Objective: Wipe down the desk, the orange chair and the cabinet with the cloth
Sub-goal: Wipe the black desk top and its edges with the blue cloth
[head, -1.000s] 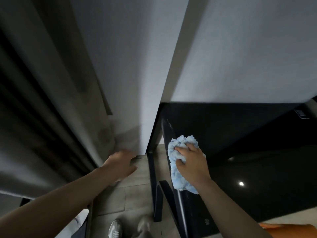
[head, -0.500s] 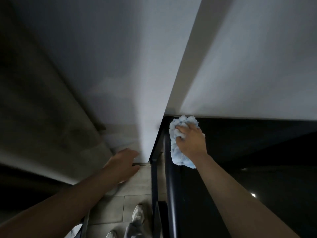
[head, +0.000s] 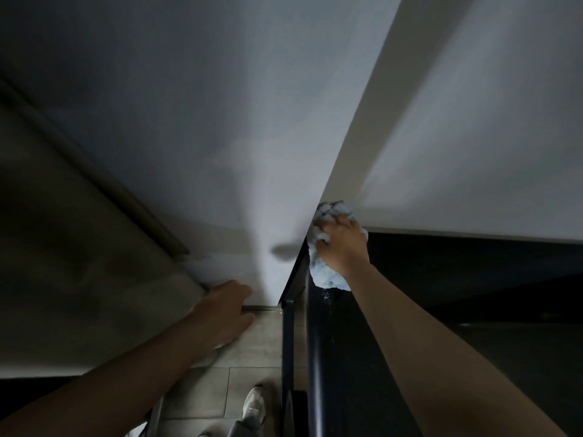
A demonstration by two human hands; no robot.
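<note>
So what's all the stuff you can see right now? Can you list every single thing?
Cloth: one, light blue, fluffy, pressed on the far left corner of the desk, against the wall.
Desk: one, black and glossy, on the right.
Wall: white, with a protruding corner, filling the top.
Curtain: one, grey-brown, on the left.
Floor: grey tiles, bottom centre.
Shoe: one clearly seen, light-coloured, on the floor beside the desk frame.
Left hand: bare, holding nothing, low by the wall's foot beside the curtain.
Right hand: bare, gripping the cloth.
</note>
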